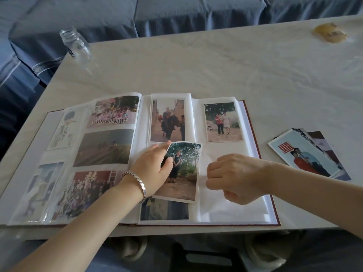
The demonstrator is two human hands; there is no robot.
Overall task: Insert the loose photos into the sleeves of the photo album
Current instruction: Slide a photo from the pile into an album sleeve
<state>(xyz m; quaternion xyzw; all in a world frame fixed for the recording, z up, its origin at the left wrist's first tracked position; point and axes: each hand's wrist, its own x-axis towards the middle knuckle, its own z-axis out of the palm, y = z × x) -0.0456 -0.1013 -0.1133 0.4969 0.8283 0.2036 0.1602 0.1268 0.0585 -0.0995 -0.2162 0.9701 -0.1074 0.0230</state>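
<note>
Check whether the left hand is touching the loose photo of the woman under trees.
Touching. The head view shows the left hand pinching the loose photo: thumb on its face, fingers at its left edge.

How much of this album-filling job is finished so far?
Done: the left page looks full, and the right page has its top row filled. In hand: the left hand holds a loose photo over the page, while the right hand seems to pinch open an empty sleeve. Left: a stack of loose photos waits on the table.
</note>
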